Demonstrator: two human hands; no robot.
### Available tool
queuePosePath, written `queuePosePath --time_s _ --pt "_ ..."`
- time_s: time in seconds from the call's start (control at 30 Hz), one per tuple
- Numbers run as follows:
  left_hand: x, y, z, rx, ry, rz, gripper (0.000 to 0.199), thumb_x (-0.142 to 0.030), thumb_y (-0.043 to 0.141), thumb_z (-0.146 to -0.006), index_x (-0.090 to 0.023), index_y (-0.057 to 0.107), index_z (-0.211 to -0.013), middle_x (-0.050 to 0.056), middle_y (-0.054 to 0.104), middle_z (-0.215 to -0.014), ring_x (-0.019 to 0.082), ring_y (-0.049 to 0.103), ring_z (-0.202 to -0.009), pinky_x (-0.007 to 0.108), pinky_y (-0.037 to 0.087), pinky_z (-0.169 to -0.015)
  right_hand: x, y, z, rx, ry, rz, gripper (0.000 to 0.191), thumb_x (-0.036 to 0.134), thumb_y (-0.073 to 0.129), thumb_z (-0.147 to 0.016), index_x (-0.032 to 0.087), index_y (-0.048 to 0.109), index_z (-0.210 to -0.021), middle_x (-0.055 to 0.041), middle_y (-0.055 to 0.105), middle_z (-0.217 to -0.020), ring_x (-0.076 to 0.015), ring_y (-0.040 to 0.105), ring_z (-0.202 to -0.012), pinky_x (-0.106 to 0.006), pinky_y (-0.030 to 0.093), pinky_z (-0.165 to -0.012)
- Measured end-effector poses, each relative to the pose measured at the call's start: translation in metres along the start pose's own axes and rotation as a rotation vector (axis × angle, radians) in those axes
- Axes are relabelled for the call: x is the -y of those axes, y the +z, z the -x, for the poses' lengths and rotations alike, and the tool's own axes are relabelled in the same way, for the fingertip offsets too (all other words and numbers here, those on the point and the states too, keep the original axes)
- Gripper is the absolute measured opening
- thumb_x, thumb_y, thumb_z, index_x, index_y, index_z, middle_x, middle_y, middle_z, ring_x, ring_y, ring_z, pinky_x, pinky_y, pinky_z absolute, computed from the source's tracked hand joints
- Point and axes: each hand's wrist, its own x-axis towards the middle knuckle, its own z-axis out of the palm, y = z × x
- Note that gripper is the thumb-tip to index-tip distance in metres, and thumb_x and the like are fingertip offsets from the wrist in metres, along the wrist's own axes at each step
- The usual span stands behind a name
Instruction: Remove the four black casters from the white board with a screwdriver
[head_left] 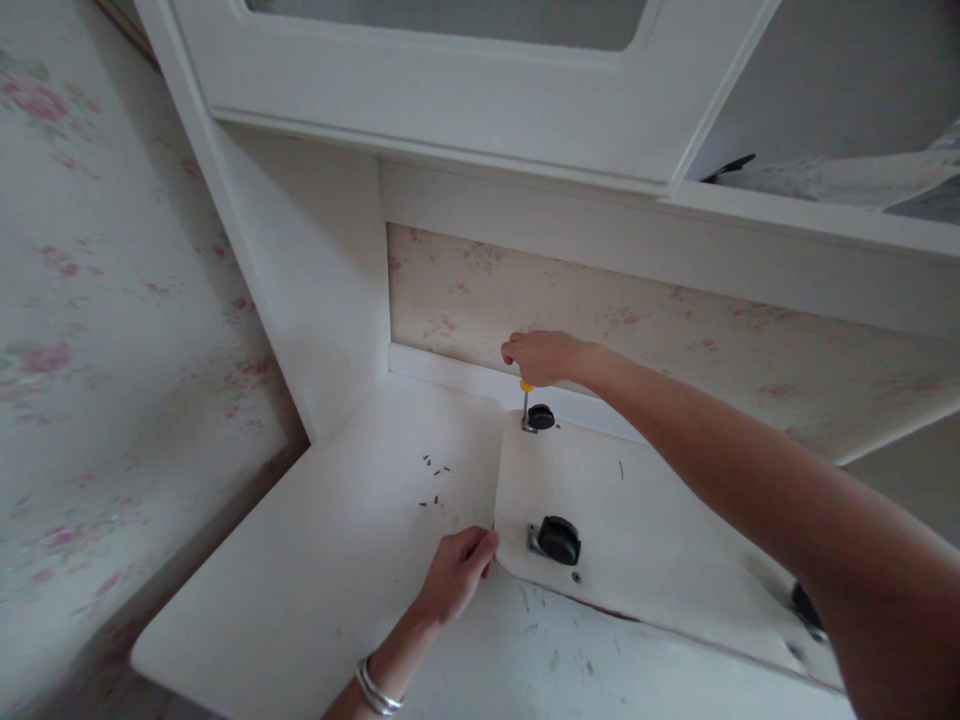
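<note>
My right hand (546,358) is closed round the yellow handle of a screwdriver (526,398). Its metal shaft points down to the mounting plate of a black caster wheel (541,417) at the far corner of a white board (637,530). My left hand (459,572), fingers curled, grips the board's near left corner. A second caster wheel (559,540) is fixed close to that corner, and a third caster (808,608) is partly hidden behind my right forearm. Several small dark screws (435,472) lie scattered on the white desktop left of the board.
The board lies on a white desktop (300,560) with dark scuff marks in front. A white side panel (322,270) rises at the left, and a cabinet with a framed door (450,90) overhangs the desktop. Flowered wallpaper (450,290) shows behind.
</note>
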Motion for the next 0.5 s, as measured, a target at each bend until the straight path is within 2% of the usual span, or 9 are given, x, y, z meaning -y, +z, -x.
queuePosePath --time_s 0.07,0.13,0.2,0.3,0.37,0.43,0.5 --pt "0.0003 0.0002 0.0000 -0.003 0.002 -0.001 0.050 -0.058 0.044 -0.091 -0.020 0.049 -0.060 -0.004 0.040 -0.055 0.013 0.038 -0.056 0.027 0.027 -0.056 0.0000 -0.0008 -0.0004 0.000 0.016 -0.001 0.036 0.022 0.060 -0.083 0.020 0.066 -0.119 -0.0165 0.065 -0.121 -0.0320 0.065 -0.103 -0.039 0.052 -0.072" --pt "0.0008 0.0004 0.0000 -0.004 0.003 0.000 0.049 -0.058 0.044 -0.091 -0.020 0.048 -0.060 -0.004 0.040 -0.056 0.013 0.038 -0.056 0.027 0.027 -0.057 0.0012 -0.0008 -0.0006 -0.019 0.077 0.011 0.035 0.030 0.052 -0.090 0.016 0.065 -0.120 -0.0216 0.065 -0.119 -0.0355 0.064 -0.104 -0.044 0.052 -0.074" --pt "0.0013 0.0007 0.0002 -0.005 0.002 0.002 0.049 -0.058 0.044 -0.091 -0.020 0.048 -0.060 -0.004 0.040 -0.056 0.013 0.038 -0.056 0.028 0.027 -0.057 0.0013 -0.0008 0.0000 -0.025 0.118 0.023 0.036 0.029 0.045 -0.094 0.012 0.066 -0.117 -0.0250 0.065 -0.116 -0.0372 0.065 -0.103 -0.047 0.051 -0.075" --pt "0.0016 0.0008 0.0004 -0.003 0.002 0.006 0.050 -0.059 0.044 -0.091 -0.020 0.048 -0.060 -0.004 0.040 -0.056 0.013 0.039 -0.057 0.027 0.027 -0.057 -0.0019 -0.0017 0.0014 0.011 0.067 0.015 0.033 0.016 0.051 -0.088 0.015 0.067 -0.116 -0.0200 0.065 -0.120 -0.0315 0.066 -0.101 -0.040 0.052 -0.074" --pt "0.0015 0.0008 0.0005 -0.003 0.001 0.008 0.050 -0.059 0.043 -0.091 -0.020 0.048 -0.060 -0.004 0.039 -0.056 0.013 0.038 -0.057 0.027 0.027 -0.056 -0.0045 -0.0027 0.0017 0.036 0.024 0.002 0.037 0.015 0.058 -0.083 0.020 0.065 -0.119 -0.0153 0.065 -0.123 -0.0274 0.067 -0.100 -0.034 0.052 -0.074" --pt "0.0015 0.0007 0.0006 -0.005 0.001 0.007 0.050 -0.059 0.043 -0.091 -0.020 0.048 -0.060 -0.004 0.040 -0.056 0.013 0.038 -0.056 0.027 0.027 -0.056 -0.0056 -0.0032 0.0011 0.040 0.050 0.001 0.036 0.025 0.060 -0.085 0.018 0.065 -0.120 -0.0171 0.065 -0.121 -0.0293 0.066 -0.100 -0.036 0.052 -0.074" --pt "0.0016 0.0007 0.0003 -0.005 0.002 0.005 0.050 -0.059 0.043 -0.090 -0.020 0.048 -0.060 -0.004 0.041 -0.056 0.013 0.039 -0.057 0.027 0.027 -0.057 -0.0054 -0.0035 0.0004 0.029 0.119 0.013 0.039 0.038 0.052 -0.091 0.011 0.067 -0.116 -0.0235 0.066 -0.116 -0.0355 0.065 -0.101 -0.042 0.052 -0.074"
